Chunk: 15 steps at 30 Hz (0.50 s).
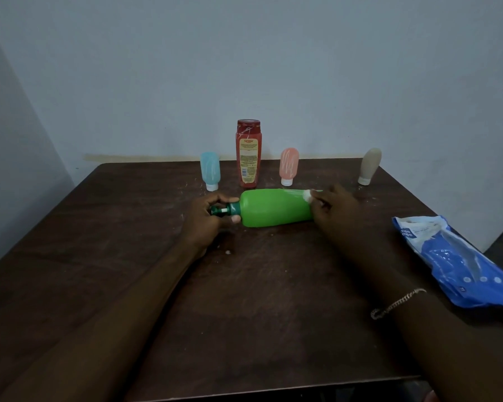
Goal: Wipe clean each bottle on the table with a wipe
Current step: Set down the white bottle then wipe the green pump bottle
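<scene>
On the tabletop (244, 300): green bottle (276, 208) laid sideways between the hands.
Left hand (206, 217): curled round its pump (225, 210).
Right hand (333, 208): wipe (307, 195) pinched against its base.
Blue packet (459, 265): "mee mee" is read.

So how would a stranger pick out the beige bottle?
Look along the far edge of the dark wooden table, where four bottles stand in a row. The beige squeeze tube is the rightmost, cap down, set well apart. Unlike the blue tube, red bottle and pink tube, it alone is dull tan.
</scene>
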Tool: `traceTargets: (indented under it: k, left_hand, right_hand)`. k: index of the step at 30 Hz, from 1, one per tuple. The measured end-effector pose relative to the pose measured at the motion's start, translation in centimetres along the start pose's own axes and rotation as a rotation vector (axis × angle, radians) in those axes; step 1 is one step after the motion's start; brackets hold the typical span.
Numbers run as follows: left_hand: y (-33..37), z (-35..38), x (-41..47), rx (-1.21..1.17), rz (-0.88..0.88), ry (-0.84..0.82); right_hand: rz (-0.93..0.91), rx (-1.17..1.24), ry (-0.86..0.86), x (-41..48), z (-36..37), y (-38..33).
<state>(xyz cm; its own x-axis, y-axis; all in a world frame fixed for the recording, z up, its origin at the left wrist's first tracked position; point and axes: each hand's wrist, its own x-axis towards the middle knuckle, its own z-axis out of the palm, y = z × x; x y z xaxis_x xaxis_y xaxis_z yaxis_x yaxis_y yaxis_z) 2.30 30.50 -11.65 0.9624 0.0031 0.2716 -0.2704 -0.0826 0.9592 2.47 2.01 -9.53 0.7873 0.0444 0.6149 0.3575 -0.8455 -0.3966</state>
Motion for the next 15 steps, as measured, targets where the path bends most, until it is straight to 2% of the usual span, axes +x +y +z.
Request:
traceTargets:
  k: [7,9,13,15]
  left_hand:
    - [-0.3,0.0,0.2,0.022,0.011,-0.013]
    - [-0.3,0.1,0.1,0.032,0.029,-0.011]
    - [-0.4,0.0,0.2,0.066,0.045,-0.009]
    - [-0.4,-0.1,0.2,0.071,0.045,-0.015]
  right_hand:
    - [0.218,-0.07,0.042,2.0,0.3,1.5]
    - [0.207,-0.055,0.035,2.5,0.8,0.3]
    - [0.069,-0.032,0.022,1.0,0.4,-0.5]
    - [0.102,-0.041,0.054,0.3,-0.4,0.4]
